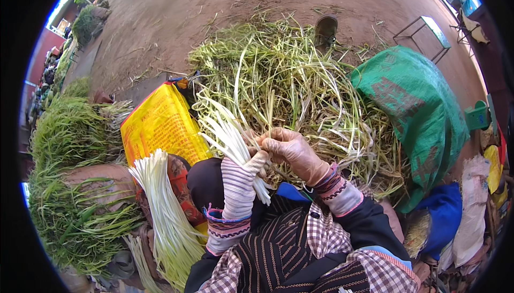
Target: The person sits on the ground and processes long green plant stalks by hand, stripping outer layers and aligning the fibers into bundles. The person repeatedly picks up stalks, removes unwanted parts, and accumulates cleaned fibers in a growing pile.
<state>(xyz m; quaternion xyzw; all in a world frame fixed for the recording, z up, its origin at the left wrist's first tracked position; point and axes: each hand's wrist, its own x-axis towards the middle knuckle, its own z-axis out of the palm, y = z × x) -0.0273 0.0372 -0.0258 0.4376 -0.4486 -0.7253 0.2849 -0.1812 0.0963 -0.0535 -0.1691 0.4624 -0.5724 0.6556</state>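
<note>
My left hand, in a striped knit glove, grips a small bunch of white blanched stalks, probably garlic chives. Their ends stick out both above and below the fist. Close beside it, my right hand wears a thin translucent glove. Its thumb and forefinger pinch a thin pale green-yellow stalk; the exact contact is partly hidden by the fingers. Beneath and beyond both hands spreads a heap of stripped leaves and stalks. A larger bundle of cleaned white stalks lies at my left knee.
A yellow printed sack lies left of the heap, with leafy green bundles farther left. On the right are a green woven sack, a blue cloth and a metal-framed stool. A shoe stands at the heap's far edge.
</note>
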